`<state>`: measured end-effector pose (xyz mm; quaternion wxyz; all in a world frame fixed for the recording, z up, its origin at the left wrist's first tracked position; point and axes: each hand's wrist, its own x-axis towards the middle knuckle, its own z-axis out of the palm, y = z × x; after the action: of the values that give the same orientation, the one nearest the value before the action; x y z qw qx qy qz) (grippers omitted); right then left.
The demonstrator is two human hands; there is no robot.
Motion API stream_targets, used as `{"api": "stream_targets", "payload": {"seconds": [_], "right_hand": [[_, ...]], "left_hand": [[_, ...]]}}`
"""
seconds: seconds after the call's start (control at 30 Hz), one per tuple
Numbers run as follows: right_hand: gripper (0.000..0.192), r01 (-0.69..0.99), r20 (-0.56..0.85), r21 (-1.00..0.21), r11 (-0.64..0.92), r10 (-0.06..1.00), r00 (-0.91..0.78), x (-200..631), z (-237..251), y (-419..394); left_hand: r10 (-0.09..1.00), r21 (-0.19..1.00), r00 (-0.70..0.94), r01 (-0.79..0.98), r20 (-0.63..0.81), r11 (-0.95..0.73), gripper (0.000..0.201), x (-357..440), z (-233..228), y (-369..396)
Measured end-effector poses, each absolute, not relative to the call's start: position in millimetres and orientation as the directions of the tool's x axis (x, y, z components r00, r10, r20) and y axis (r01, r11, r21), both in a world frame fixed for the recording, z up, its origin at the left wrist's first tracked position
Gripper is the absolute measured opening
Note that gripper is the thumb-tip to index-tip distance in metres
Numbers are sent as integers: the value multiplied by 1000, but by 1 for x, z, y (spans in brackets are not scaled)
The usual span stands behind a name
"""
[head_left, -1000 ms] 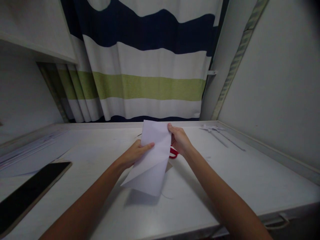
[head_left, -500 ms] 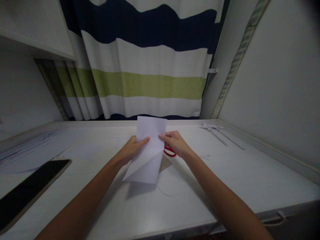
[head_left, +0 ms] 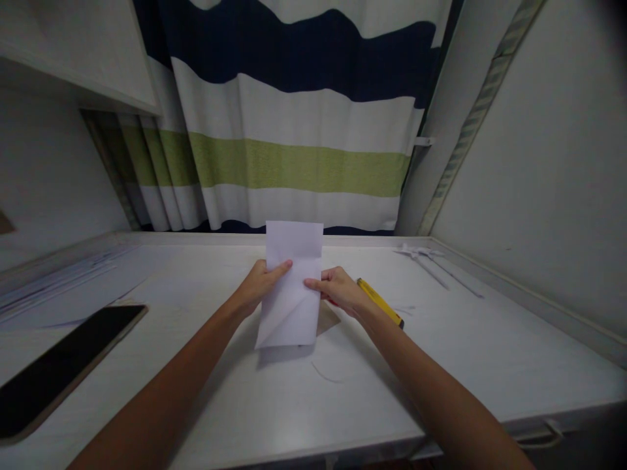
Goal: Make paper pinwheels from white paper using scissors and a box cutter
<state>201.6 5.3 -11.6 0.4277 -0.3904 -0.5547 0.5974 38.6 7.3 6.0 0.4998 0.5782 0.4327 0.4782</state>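
A folded sheet of white paper (head_left: 292, 310) stands upright over the middle of the desk. Its left edge is pinched in my left hand (head_left: 257, 284), thumb lying on the near face. My right hand (head_left: 341, 289) grips the right edge a little lower, also with the thumb in front. The fingers behind the sheet are mostly hidden. Under and behind the paper lies a brown piece of card (head_left: 327, 319), partly covered. A bit of the red scissors handle (head_left: 332, 303) shows below my right hand. Beside my right wrist rests a yellow box cutter (head_left: 379, 301).
A phone (head_left: 63, 372) lies at the left front, with white paper sheets (head_left: 73, 287) behind it. Thin white paper sticks (head_left: 431, 264) lie at the back right. A thin paper strip (head_left: 326, 373) curls near the front. A striped curtain (head_left: 294, 163) hangs behind the desk.
My right hand has slid lower along the paper's edge. The paper's lower left corner has swung inward. The yellow box cutter now shows, and less of the red handle is visible.
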Motion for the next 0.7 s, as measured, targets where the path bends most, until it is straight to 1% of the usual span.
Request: {"api": "stream_targets", "payload": {"seconds": [0.07,0.17,0.27,0.4,0.5,0.7], "right_hand": [[22,-88,-1,-996,-34,935,-353,202,-14,6],[24,-57,-43,-996,-70,922,-384,202,-17,7],[21,-38,-86,-993,-110,916,-392,200,-18,6],[16,-79,-123,-982,-169,905,-406,197,-18,5],[14,-98,-138,-975,-201,884,-447,197,-20,4],[17,-118,-166,-956,-268,828,-535,201,-27,9]], "left_hand": [[980,993,164,14,112,-116,37,38,6,8],[983,993,137,-13,122,-122,36,37,6,9],[985,992,115,-20,129,-128,36,36,5,11],[984,992,128,-14,125,-124,37,34,3,13],[986,992,102,-13,128,-127,37,33,3,14],[987,991,95,1,130,-131,40,33,2,15]]}}
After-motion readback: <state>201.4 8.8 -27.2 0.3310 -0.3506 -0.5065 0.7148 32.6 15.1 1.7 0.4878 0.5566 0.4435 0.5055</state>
